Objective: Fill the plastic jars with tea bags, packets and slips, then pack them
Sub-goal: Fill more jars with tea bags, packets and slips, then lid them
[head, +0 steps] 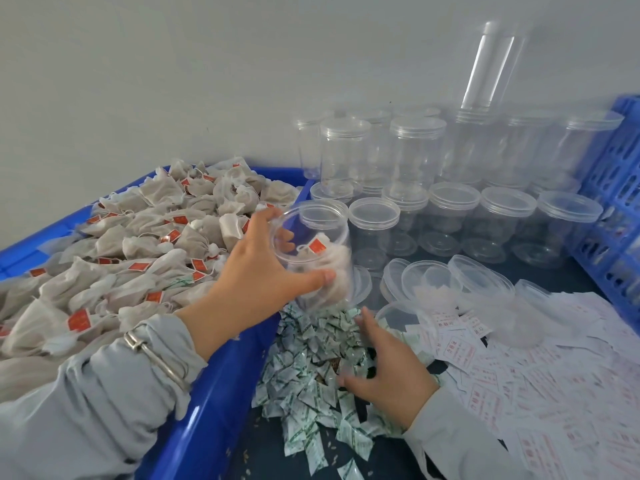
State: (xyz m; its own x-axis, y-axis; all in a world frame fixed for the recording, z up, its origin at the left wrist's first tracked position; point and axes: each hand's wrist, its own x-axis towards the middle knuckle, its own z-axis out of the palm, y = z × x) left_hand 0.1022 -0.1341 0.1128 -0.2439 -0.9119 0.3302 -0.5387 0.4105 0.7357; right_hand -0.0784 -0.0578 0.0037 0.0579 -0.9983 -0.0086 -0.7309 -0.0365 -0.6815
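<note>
The left hand (266, 268) grips a clear open-mouthed plastic jar (313, 251) holding tea bags at the blue tray's (207, 403) right edge, while the right hand (384, 358), fingers spread, presses on green-printed white packets (304, 372).

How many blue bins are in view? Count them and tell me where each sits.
2. The left bin holds the heap of tea bags; the right crate stands at the right edge beside the lidded jars. Others may be out of frame.

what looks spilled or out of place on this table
Small tan grains lie scattered on the dark table near the green-printed packets, like loose spill. One tall clear tube leans tilted above the upright lidded jars. Loose lids lie overlapping. Otherwise it is only working clutter.
</note>
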